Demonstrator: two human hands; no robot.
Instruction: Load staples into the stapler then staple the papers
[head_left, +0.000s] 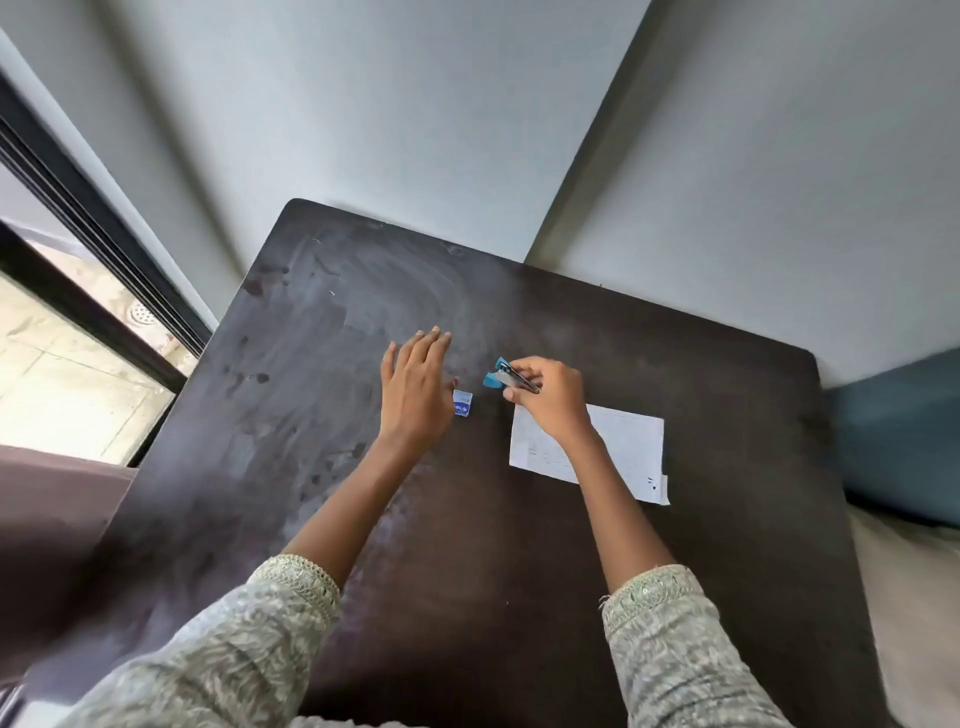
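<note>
Here, the small blue stapler (500, 375) sits in your right hand (550, 400), held just above the desk (322, 332) near its middle. Its top looks hinged open: a blue end points up and left, a metal rail runs back toward your palm. Right grip: fingers and thumb pinched around the stapler's metal part. Whether staples are in the rail, too small to tell.

Just left of the stapler, a little blue-and-white staple box (463, 403) lies flat on the desk. Your left hand (415, 389) is beside it, palm down, fingers stretched forward and loosely spread, thumb edge close to the box. Contact with the box cannot be told; nothing is held in that grip.

To the right and a bit nearer you, white papers (618, 447) lie flat on the desk, one sheet's corner peeking out under the other at the near right. Your right wrist crosses over their left edge. Faint lines of print show on top, unreadable.

Desk surface: dark brown, smudged and dusty in pale swirls. Both sleeves (280, 618) are grey-green patterned cloth with embroidered cuffs. Pale wall behind the desk; a dark-framed glass door (88, 291) at left; something blue (893, 441) past the desk's right edge.
</note>
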